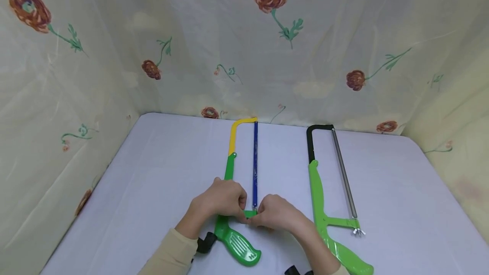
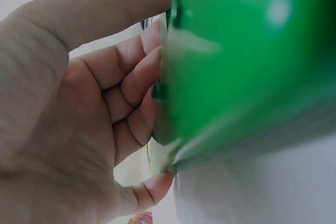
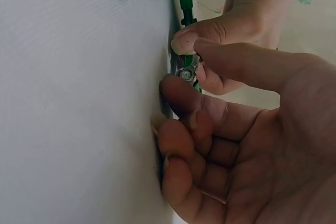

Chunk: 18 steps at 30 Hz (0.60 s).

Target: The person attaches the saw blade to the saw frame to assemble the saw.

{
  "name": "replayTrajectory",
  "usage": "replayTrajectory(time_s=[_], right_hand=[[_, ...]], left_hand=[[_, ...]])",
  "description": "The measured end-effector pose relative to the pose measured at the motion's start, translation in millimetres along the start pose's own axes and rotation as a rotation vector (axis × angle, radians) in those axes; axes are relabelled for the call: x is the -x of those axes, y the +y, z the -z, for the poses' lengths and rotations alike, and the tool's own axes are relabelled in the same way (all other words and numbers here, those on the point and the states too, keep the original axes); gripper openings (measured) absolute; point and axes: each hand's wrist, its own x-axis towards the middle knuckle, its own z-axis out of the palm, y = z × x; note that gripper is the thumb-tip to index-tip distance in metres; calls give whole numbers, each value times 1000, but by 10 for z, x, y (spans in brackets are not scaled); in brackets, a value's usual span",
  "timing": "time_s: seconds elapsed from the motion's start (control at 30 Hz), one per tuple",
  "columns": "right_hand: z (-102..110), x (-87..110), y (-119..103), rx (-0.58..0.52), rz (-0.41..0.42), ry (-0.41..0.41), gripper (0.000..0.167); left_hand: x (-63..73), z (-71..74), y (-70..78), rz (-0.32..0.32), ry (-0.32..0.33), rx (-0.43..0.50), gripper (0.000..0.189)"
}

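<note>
A hacksaw with a green handle [image 1: 241,247], a yellow front frame [image 1: 233,137] and a blue blade [image 1: 255,164] lies on the table. My left hand [image 1: 225,198] grips its green frame near the short lower arm, just above the handle. At the end of that arm, below the blade, my right hand [image 1: 278,213] pinches a silver wing nut [image 3: 185,73] between thumb and forefinger. In the right wrist view, the left thumb [image 3: 185,43] presses on the green arm right beside the nut. Green plastic [image 2: 226,61] fills much of the left wrist view, blurred.
To the right lies a second hacksaw [image 1: 316,186] with a light green handle, black front frame, grey blade [image 1: 344,173] and silver wing nut [image 1: 358,232]. My right forearm passes close to its handle. A flowered curtain [image 1: 324,46] hangs behind the white-covered table [image 1: 153,160].
</note>
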Motion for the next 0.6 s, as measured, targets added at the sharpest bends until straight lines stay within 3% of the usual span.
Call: replayTrajectory(time_s=[0.33,0.6], right_hand=[[43,34,27,-71,38,-58,25],[113,21,75,-80,86,-75,18]], left_hand=[[21,-8,14,-25,-19,0,23],[17,23,15,-15,-30,82,18]])
